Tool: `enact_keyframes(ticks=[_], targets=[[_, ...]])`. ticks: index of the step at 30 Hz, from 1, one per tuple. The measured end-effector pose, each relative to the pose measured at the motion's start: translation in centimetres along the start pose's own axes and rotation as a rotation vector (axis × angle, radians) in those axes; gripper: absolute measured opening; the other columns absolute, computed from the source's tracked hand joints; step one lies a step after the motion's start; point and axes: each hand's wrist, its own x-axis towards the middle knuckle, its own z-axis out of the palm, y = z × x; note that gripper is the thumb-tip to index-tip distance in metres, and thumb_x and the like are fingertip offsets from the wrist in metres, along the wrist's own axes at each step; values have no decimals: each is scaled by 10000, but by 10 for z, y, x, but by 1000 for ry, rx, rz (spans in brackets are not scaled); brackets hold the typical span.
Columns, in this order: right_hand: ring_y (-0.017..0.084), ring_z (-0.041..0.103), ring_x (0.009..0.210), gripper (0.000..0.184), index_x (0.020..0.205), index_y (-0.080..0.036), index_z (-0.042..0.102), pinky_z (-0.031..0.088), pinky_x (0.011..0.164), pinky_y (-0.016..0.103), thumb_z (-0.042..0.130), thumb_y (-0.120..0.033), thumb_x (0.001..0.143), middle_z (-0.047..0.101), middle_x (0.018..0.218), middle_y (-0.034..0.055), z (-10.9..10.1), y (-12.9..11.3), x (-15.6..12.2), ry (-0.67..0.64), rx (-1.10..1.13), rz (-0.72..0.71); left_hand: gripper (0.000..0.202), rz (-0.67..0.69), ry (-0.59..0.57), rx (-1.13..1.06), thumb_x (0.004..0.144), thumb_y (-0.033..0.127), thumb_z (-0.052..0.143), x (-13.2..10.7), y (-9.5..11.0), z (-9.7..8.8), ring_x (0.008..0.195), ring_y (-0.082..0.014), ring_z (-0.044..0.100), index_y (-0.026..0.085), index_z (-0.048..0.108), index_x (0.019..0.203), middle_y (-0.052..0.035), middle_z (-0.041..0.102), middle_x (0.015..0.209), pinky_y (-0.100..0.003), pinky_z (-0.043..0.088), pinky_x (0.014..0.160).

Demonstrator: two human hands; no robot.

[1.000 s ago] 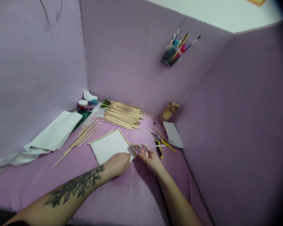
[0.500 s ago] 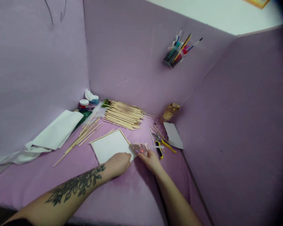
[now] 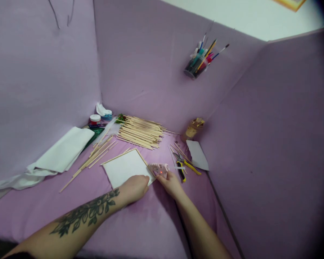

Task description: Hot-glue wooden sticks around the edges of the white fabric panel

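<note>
A white square panel [image 3: 121,167] lies on the pink cloth, with thin wooden sticks along its far and right edges. My left hand [image 3: 136,187] is closed at the panel's near right edge; its fingertips are hidden, so what they pinch does not show. In my right hand [image 3: 169,182] is a pale pink glue gun [image 3: 160,169] with a small red light on. Its nozzle end is by the panel's right edge, and a clear glue stick [image 3: 178,167] pokes out of its back.
Beyond the panel is a pile of wooden sticks [image 3: 140,131], with looser sticks [image 3: 93,156] to its left. Yellow-handled pruning shears [image 3: 187,165] lie right of the glue gun. Folded white cloth [image 3: 62,151] rests at left; a cup of brushes [image 3: 197,64] hangs on the wall.
The view has shifted very slightly. Both hands and the glue gun stay in nearly the same place at the panel's right edge.
</note>
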Motion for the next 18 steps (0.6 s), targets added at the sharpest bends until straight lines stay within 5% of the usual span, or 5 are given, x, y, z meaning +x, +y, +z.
enact_keyframes(ticks=[18], targets=[[262, 664, 822, 353, 937, -133, 701, 491, 727, 327, 557, -411, 773, 730, 864, 97, -8, 9, -9, -18, -62, 29, 232, -7, 1, -5, 847, 278, 408, 0, -1, 1, 873, -267, 668, 165, 590, 935, -116, 697, 924, -355, 495, 728]])
